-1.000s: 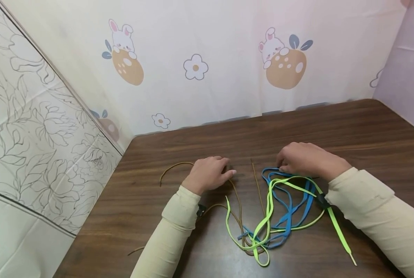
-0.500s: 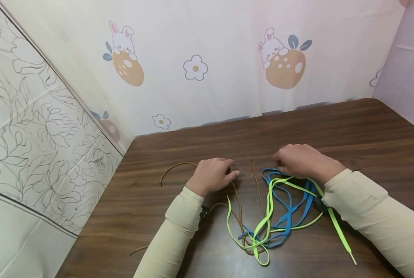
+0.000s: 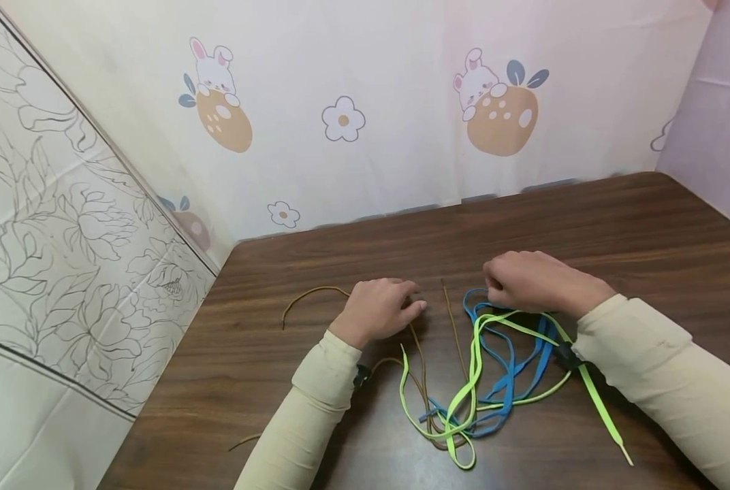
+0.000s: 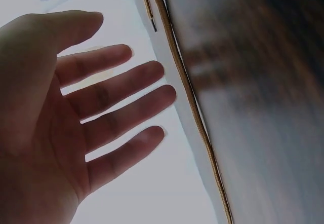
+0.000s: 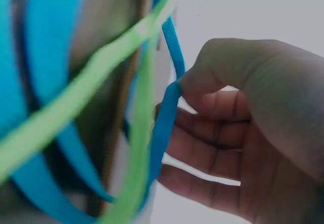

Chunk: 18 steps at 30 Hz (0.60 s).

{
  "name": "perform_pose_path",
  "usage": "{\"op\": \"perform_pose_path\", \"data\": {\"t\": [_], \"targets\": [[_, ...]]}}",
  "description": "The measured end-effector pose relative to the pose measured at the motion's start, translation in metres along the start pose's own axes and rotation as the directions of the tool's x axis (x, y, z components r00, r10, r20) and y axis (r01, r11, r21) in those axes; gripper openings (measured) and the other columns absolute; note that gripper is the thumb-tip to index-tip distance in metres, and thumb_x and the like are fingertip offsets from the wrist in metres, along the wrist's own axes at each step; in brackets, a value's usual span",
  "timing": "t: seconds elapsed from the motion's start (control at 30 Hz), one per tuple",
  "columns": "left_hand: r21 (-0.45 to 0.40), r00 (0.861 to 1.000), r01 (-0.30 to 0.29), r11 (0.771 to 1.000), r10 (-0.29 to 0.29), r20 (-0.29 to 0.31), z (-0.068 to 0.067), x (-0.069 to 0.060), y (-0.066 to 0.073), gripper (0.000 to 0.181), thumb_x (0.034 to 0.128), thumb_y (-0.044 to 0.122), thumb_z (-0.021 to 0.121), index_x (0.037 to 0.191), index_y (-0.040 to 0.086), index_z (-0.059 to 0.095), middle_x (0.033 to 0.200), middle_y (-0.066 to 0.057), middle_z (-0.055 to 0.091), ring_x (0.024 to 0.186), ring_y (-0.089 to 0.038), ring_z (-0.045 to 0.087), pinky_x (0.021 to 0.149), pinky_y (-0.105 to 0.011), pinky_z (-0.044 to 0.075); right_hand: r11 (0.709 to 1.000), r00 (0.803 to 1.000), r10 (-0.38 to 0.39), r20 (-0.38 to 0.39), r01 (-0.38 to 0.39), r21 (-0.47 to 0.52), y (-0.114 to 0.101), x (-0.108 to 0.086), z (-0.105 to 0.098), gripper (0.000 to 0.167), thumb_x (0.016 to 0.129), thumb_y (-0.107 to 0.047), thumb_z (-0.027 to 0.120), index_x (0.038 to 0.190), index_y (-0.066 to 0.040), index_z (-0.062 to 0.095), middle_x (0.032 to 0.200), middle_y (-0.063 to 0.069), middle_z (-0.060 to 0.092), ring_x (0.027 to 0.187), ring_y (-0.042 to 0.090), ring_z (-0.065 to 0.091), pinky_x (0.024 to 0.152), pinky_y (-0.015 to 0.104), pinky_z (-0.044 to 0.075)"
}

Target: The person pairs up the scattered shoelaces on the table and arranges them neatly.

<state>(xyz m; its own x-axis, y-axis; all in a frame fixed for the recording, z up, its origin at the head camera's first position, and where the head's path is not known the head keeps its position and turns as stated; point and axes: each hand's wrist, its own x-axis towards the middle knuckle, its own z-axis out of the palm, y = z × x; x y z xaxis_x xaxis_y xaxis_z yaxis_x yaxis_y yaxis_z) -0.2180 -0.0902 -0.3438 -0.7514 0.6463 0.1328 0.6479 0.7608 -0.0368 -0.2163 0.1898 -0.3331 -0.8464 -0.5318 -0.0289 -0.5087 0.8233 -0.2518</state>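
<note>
Right hand, right of centre in the head view: thumb and fingers clamped on a strip of blue lace, which runs up and down past the thumb tip in the right wrist view. Left hand, just left of it: fingers apart, nothing in them. Brown lace runs just beside those fingertips, not touching them in the left wrist view; a darker tip of brown shows at upper centre there.

Blue loops spread under and below the right hand, right of centre in the head view. Green lace lies across the blue, one end pointing to the lower right, the other standing just left of the tangle. All three colours cross at lower centre; can't tell over from under there. Brown ends show at centre, left of the left hand, and lower left by the left sleeve.

Right sleeve comes in from the lower right, a dark strap at its cuff, right over the green. Wood-grain counter under everything. Behind, I see a pale rabbit-print curtain; at left, a flower-outline panel.
</note>
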Motion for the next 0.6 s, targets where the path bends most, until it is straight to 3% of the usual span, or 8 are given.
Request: {"op": "perform_pose_path", "data": {"t": [0.23, 0.43, 0.5, 0.6], "targets": [[-0.130, 0.996, -0.008, 0.991, -0.003, -0.085, -0.002, 0.003, 0.003, 0.029, 0.1023, 0.041, 0.055, 0.115, 0.024, 0.074, 0.098, 0.012, 0.073, 0.079, -0.001, 0.065, 0.058, -0.025, 0.050, 0.997, 0.996, -0.028, -0.085, 0.034, 0.069, -0.010, 0.000, -0.014, 0.018, 0.093, -0.013, 0.058, 0.077, -0.020, 0.054, 0.066, -0.005, 0.047, 0.056, 0.012, 0.043, 0.054, 0.031, 0.034], [-0.220, 0.997, 0.028, 0.975, -0.044, -0.070, -0.005, 0.005, 0.007, 0.025, 0.1022, 0.041, 0.056, 0.113, 0.026, 0.074, 0.095, 0.016, 0.070, 0.078, 0.003, 0.062, 0.062, -0.024, 0.050, 0.994, 0.979, -0.090, -0.184, 0.101, 0.050, -0.022, 0.000, -0.018, 0.021, 0.090, -0.010, 0.059, 0.075, -0.020, 0.049, 0.062, -0.006, 0.042, 0.053, 0.010, 0.039, 0.053, 0.030, 0.033], [-0.289, 0.997, 0.027, 0.957, -0.046, -0.057, -0.006, 0.005, 0.008, 0.027, 0.1028, 0.041, 0.055, 0.117, 0.025, 0.073, 0.097, 0.016, 0.069, 0.081, 0.004, 0.061, 0.065, -0.023, 0.050, 0.991, 0.969, -0.114, -0.218, 0.126, 0.041, -0.026, -0.001, -0.019, 0.023, 0.089, -0.008, 0.060, 0.074, -0.020, 0.047, 0.062, -0.006, 0.040, 0.052, 0.009, 0.037, 0.053, 0.029, 0.032], [-0.425, 0.998, 0.015, 0.905, -0.038, -0.045, -0.008, 0.006, 0.011, 0.032, 0.1040, 0.042, 0.053, 0.125, 0.023, 0.069, 0.106, 0.015, 0.068, 0.089, 0.004, 0.061, 0.074, -0.023, 0.052, 0.985, 0.948, -0.157, -0.276, 0.169, 0.021, -0.031, -0.002, -0.021, 0.025, 0.089, -0.006, 0.060, 0.074, -0.020, 0.045, 0.063, -0.007, 0.038, 0.052, 0.007, 0.036, 0.053, 0.028, 0.031]]}}
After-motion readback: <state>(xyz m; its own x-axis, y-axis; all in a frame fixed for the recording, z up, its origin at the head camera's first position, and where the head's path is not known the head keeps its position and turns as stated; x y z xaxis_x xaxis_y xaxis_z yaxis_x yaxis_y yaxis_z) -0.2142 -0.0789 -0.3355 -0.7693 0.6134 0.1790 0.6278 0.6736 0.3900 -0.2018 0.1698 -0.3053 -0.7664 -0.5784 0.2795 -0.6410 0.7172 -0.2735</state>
